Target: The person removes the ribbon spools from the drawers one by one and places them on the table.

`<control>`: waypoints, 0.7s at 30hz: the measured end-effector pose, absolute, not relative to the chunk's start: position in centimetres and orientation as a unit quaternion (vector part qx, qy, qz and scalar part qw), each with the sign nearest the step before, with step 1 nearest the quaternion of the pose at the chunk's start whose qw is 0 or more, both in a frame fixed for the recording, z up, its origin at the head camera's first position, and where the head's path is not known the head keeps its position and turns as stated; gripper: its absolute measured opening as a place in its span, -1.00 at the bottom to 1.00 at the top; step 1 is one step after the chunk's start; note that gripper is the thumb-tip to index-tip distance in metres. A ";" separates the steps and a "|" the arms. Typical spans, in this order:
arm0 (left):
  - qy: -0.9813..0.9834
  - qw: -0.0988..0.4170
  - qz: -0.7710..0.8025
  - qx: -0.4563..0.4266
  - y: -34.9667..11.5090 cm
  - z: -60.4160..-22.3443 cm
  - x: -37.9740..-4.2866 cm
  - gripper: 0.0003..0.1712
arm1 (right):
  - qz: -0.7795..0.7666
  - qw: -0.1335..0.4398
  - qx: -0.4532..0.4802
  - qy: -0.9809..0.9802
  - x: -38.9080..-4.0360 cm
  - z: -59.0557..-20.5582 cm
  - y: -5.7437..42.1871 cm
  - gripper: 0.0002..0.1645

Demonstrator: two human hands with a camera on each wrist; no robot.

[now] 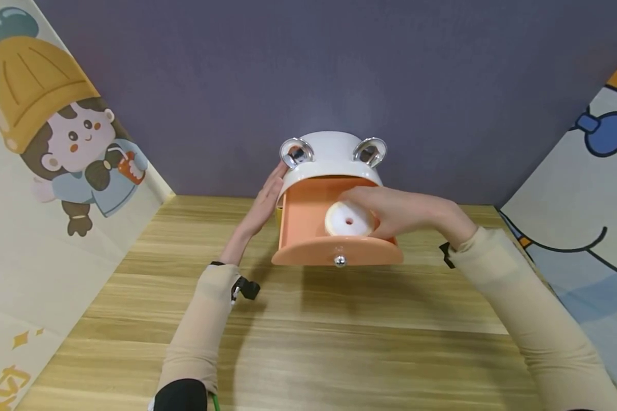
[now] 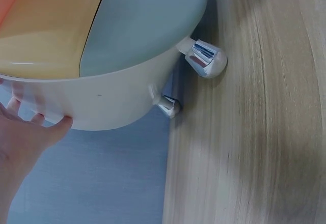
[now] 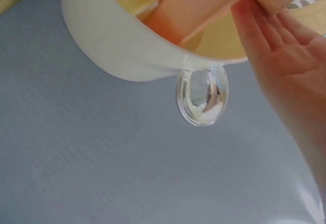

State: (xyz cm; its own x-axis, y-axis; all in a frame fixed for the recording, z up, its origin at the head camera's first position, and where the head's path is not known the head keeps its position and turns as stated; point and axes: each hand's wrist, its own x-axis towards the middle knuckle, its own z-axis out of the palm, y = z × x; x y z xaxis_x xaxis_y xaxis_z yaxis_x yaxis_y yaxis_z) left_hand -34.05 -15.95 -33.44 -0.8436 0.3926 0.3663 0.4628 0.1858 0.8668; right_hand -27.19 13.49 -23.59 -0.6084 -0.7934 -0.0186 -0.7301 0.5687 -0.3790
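A rounded white drawer cabinet (image 1: 331,149) with silver ring-like ears stands against the back wall. Its top orange drawer (image 1: 304,214) is pulled out. My left hand (image 1: 267,200) rests against the cabinet's left side; in the left wrist view its fingertips (image 2: 65,122) touch the white shell. Over the drawer, my right hand (image 1: 398,211) holds a round white thing with a small hole in its middle (image 1: 341,220), gripping it from the right and behind. That round thing is hidden in the right wrist view, where the right hand (image 3: 288,63) reaches past the drawer wall.
Below the orange drawer sit a yellow drawer (image 2: 51,25) and a grey-blue drawer (image 2: 147,15). Silver feet (image 2: 206,58) stand on the wooden table (image 1: 288,354). A silver knob (image 1: 340,261) sticks out from the orange drawer's front. Cartoon-printed panels (image 1: 46,262) flank the table.
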 end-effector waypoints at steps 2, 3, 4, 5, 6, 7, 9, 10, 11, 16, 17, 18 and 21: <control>-0.771 0.031 -0.573 -0.277 -15.9 -33.4 -34.0 -0.41 | -0.175 0.080 -0.434 0.880 -27.0 -23.2 13.5 -0.18; -0.770 0.032 -0.573 -0.278 -15.9 -33.4 -34.0 -0.41 | -0.178 0.072 -0.434 0.880 -26.8 -23.0 13.6 -0.18; -0.770 0.032 -0.574 -0.279 -15.9 -33.4 -34.0 -0.41 | -0.178 0.062 -0.432 0.882 -26.7 -22.8 13.7 -0.17; -0.769 0.032 -0.574 -0.279 -15.9 -33.4 -34.0 -0.41 | -0.178 0.051 -0.430 0.884 -26.6 -22.6 13.7 -0.16; -0.769 0.033 -0.574 -0.280 -15.9 -33.4 -34.0 -0.41 | -0.179 0.040 -0.426 0.886 -26.4 -22.4 13.9 -0.14; -0.768 0.034 -0.574 -0.281 -15.8 -33.4 -34.0 -0.41 | -0.179 0.029 -0.422 0.888 -26.3 -22.3 14.0 -0.14; -0.768 0.034 -0.573 -0.282 -15.8 -33.5 -34.1 -0.41 | -0.181 0.010 -0.407 0.895 -26.0 -21.9 14.3 -0.11; -0.769 0.034 -0.572 -0.283 -15.8 -33.5 -34.1 -0.41 | -0.180 0.001 -0.399 0.899 -25.9 -21.8 14.4 -0.09; -0.769 0.033 -0.572 -0.283 -15.8 -33.5 -34.1 -0.41 | -0.180 -0.009 -0.392 0.902 -25.8 -21.6 14.6 -0.08; -0.770 0.032 -0.573 -0.279 -15.8 -33.5 -34.1 -0.41 | -0.175 -0.047 -0.364 0.914 -25.2 -21.0 15.7 -0.03; -0.770 0.031 -0.573 -0.277 -15.8 -33.5 -34.0 -0.41 | -0.174 -0.055 -0.362 0.914 -25.0 -20.9 15.9 -0.02; -0.771 0.031 -0.574 -0.275 -15.8 -33.5 -34.0 -0.41 | -0.175 -0.061 -0.360 0.914 -24.8 -20.7 16.2 -0.01; -0.774 0.032 -0.571 -0.272 -15.8 -33.5 -34.0 -0.41 | -0.176 -0.079 -0.356 0.914 -24.1 -20.5 17.2 -0.02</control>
